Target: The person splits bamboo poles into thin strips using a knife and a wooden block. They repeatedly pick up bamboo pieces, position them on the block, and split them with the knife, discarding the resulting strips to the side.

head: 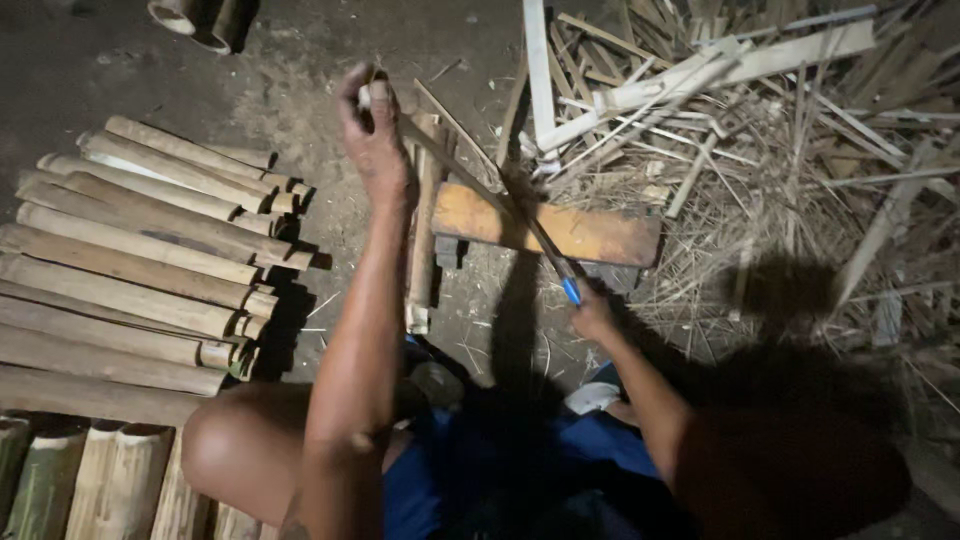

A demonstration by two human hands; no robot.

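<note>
At upper centre of the frame, pinched by the left hand point(375, 135): a light, stiff, splintery bamboo strip point(460, 165), best gripped at its end, meeting the knife point(545, 245) clenched in the right hand point(595, 318).

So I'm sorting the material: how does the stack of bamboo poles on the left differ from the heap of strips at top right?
The bamboo poles are whole round lengths; the strips are thin, flat splits. The poles lie side by side, parallel in a neat row; the strips cross every which way in a loose heap. The poles look brownish and thick, the strips paler and slender. Both rest on the bare ground.
</note>
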